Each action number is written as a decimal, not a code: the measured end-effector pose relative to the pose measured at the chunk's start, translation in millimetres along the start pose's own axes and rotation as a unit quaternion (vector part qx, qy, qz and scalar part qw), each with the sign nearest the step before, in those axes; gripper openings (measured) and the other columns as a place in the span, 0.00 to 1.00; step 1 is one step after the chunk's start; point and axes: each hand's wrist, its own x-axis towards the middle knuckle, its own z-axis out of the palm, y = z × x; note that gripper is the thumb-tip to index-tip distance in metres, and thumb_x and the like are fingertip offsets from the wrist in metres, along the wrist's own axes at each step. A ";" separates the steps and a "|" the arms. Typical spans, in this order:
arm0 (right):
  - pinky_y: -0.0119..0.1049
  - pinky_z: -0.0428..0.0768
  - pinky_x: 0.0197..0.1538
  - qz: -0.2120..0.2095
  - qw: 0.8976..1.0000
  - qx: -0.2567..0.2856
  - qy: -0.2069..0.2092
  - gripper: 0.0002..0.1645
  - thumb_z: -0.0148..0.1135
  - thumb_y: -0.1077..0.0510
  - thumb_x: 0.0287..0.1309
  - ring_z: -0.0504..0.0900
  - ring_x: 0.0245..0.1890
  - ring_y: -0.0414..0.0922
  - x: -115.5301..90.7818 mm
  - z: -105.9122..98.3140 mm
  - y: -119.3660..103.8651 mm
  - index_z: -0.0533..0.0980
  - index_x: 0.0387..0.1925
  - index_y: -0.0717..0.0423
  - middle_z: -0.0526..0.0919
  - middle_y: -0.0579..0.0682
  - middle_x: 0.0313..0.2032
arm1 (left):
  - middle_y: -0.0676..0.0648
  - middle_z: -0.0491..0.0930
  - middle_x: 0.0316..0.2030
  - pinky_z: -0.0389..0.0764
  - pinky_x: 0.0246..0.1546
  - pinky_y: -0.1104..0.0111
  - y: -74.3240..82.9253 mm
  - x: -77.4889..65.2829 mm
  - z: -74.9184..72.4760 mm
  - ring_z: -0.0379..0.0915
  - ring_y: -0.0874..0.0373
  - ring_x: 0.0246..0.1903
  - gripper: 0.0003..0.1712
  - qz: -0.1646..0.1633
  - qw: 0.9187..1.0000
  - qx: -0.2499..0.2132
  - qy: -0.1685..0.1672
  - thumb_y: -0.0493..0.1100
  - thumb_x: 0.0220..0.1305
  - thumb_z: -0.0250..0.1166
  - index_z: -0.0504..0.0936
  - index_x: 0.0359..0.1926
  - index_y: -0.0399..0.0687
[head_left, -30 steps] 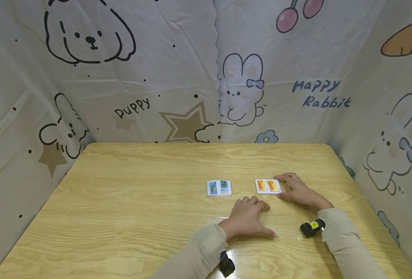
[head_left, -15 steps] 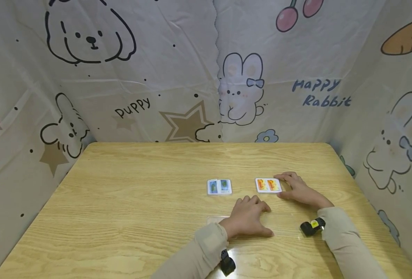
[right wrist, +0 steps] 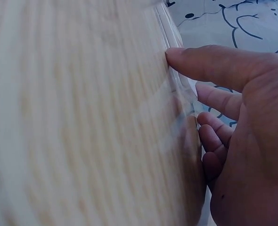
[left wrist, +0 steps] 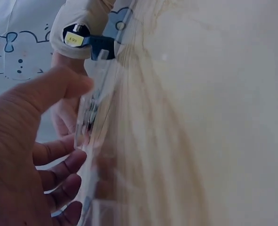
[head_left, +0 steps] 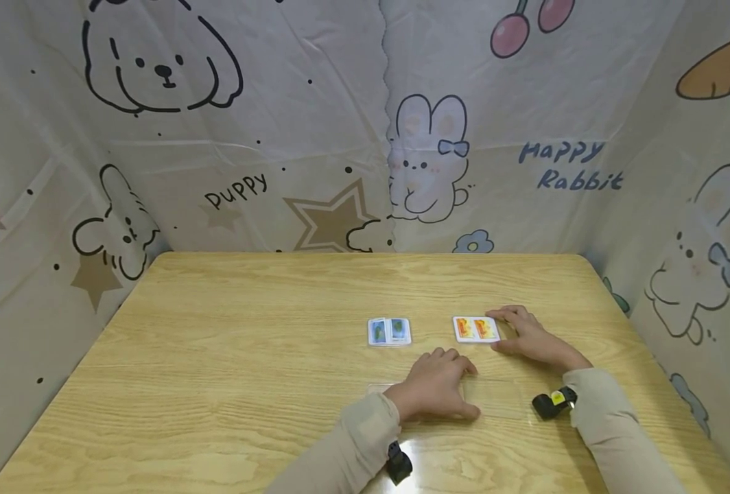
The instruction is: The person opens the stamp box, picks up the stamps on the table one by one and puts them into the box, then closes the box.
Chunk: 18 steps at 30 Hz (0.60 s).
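Observation:
My right hand (head_left: 532, 338) holds a small clear-edged card with two orange pictures (head_left: 476, 329) at its right end, thumb and index finger on opposite edges. In the right wrist view the thumb touches the clear rim (right wrist: 173, 70). My left hand (head_left: 437, 384) spans a flat clear plastic piece (head_left: 501, 398) nearer the front, its thumb and index finger at the opposite edges; the other fingers are spread. The left wrist view has this see-through piece (left wrist: 89, 113) between thumb and index finger. A similar card with two blue-green pictures (head_left: 389, 332) lies to the left.
Another clear plastic edge (head_left: 379, 388) shows by the left wrist, mostly hidden by the sleeve. Everything lies on a wood-grain table (head_left: 229, 329). A printed cloth (head_left: 315, 137) hangs behind and at both sides. Both wrists wear black camera straps.
My left thumb has drawn in a little toward the left, and the clear piece's outline now shows more plainly. The right hand and both cards have stayed in place.

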 end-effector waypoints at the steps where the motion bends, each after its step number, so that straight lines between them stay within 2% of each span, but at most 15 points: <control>1: 0.74 0.52 0.60 0.001 1.000 0.000 0.001 0.41 0.66 0.48 0.57 0.51 0.66 0.69 -0.3 0.0 -0.2 0.62 0.68 0.56 0.51 0.69 0.67 | 0.59 0.76 0.49 0.71 0.43 0.72 -0.2 -0.3 -2.2 0.68 0.64 0.43 0.34 0.000 1.000 -0.002 0.000 0.68 0.49 0.68 0.77 0.55 0.62; 9: 0.74 0.53 0.59 -0.004 1.000 0.002 0.003 0.41 0.66 0.48 0.56 0.52 0.65 0.69 -0.8 0.6 -1.0 0.63 0.67 0.56 0.52 0.69 0.66 | 0.59 0.75 0.45 0.69 0.39 0.74 -6.0 3.7 -22.6 0.67 0.65 0.42 0.34 -0.004 1.000 -0.011 0.018 0.67 0.51 0.68 0.76 0.57 0.61; 18: 0.74 0.55 0.59 -0.029 0.999 -0.014 0.014 0.39 0.65 0.47 0.58 0.54 0.65 0.69 0.4 0.8 4.8 0.64 0.66 0.58 0.55 0.69 0.65 | 0.57 0.75 0.47 0.69 0.40 0.72 -10.9 15.5 -48.3 0.67 0.63 0.43 0.35 -0.016 0.999 -0.020 0.039 0.65 0.52 0.68 0.75 0.58 0.59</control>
